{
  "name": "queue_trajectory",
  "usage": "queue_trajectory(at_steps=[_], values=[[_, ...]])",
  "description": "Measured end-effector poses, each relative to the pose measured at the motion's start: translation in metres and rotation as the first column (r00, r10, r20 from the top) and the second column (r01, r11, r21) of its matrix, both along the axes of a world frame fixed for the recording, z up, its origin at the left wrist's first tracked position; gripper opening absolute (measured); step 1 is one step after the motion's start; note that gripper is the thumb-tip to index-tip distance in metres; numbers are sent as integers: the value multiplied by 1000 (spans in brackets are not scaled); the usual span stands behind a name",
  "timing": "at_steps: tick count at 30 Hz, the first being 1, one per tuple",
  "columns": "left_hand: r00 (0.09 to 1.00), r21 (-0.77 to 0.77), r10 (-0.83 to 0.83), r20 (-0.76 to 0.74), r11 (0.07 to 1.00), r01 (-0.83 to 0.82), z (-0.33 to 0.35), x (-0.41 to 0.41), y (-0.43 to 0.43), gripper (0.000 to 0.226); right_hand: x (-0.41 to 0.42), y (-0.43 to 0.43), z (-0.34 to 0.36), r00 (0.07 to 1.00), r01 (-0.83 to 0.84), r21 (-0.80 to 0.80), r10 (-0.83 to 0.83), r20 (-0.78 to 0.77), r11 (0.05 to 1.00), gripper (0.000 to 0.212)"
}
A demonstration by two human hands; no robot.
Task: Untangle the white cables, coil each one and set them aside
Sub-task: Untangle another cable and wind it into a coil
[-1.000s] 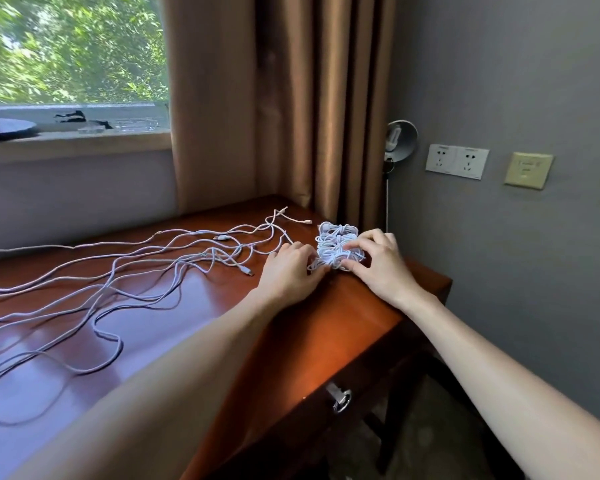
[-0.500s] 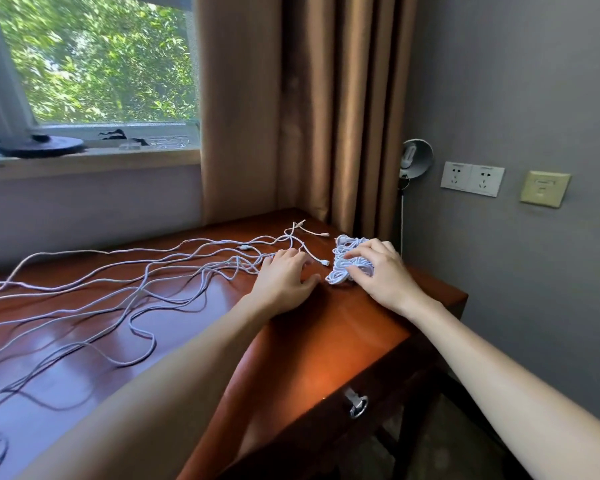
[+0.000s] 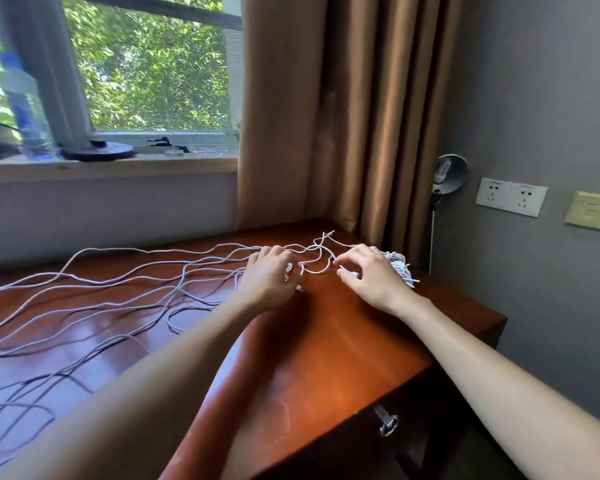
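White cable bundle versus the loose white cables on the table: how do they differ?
Shape: the coiled white cable bundle is a tight heap; the loose white cables are long crossing strands. Place: the bundle sits at the wooden table's right corner; the loose cables trail leftward. Both are thin white cord.

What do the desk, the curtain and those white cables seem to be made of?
Desk: looks like wood with a glossy reddish-brown varnish; it mirrors the window light. Curtain: woven fabric, brown with a slight sheen, hanging in soft folds. Cables: probably plastic- or rubber-sheathed wire, smooth and matt, bending in loose loops.
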State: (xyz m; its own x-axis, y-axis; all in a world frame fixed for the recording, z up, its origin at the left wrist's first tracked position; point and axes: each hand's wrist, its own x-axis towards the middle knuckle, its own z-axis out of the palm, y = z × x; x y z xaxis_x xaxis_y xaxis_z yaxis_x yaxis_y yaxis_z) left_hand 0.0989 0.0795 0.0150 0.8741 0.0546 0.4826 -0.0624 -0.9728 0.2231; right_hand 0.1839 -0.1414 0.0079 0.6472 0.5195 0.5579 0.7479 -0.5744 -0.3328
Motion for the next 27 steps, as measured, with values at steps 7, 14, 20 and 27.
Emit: queue_trajectory(at_steps=[7,14,20,27], values=[[998,14,17,-61,1000,-17,6,25,8,31,34,24,12,998,9,-81,-14,-59,997,19],[995,32,41,-89,999,-38,12,63,17,31,72,51,18,990,43,-165,-65,-127,985,27],[988,-7,29,-150,1000,-30,11,93,23,32,94,65,22,981,114,-201,-143,-133,973,30],[981,-26,34,-190,999,-40,4,103,29,34,108,69,18,970,139,-266,-186,-157,954,22]])
